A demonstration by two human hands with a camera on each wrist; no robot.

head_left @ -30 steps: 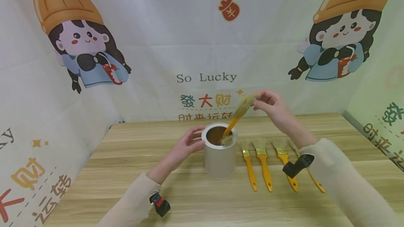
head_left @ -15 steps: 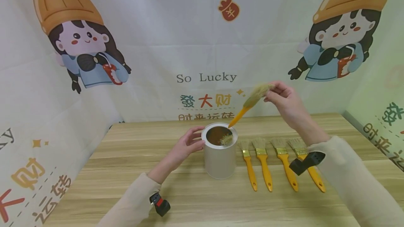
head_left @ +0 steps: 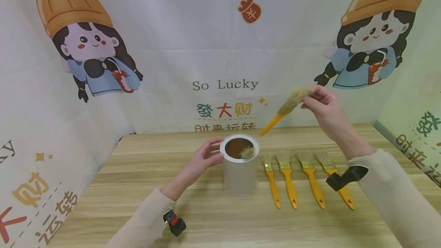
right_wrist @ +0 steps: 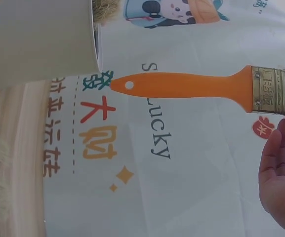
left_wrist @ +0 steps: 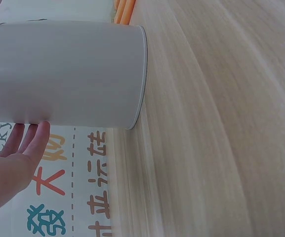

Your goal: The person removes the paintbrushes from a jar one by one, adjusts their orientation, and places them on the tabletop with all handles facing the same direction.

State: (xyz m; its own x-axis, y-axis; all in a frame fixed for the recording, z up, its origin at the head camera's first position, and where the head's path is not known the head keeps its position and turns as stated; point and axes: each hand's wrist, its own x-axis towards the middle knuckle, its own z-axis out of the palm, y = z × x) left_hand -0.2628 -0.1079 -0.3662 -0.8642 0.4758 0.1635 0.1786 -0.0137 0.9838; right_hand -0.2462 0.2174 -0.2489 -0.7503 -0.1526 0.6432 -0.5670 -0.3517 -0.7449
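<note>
My right hand (head_left: 325,104) pinches a paintbrush (head_left: 289,104) by its pale bristles and holds it up in the air, its orange handle slanting down to the left. The handle's tip points toward the can, just right of its rim. In the right wrist view the brush's metal ferrule (right_wrist: 269,90) shows, with fingers at the bristles. A grey paint can (head_left: 240,177) stands upright on the table, open at the top. Bristles of another brush (head_left: 247,152) show inside its mouth. My left hand (head_left: 203,159) holds the can's left side near the rim, thumb in front and fingers behind.
Several orange-handled paintbrushes (head_left: 290,181) lie in a row on the wooden table (head_left: 138,186), right of the can, bristles toward the back. A printed cloth (head_left: 165,49) hangs behind the table and along both sides.
My right hand has lifted the paintbrush out of the can and carried it up and to the right. The left hand and the can have stayed in place.
</note>
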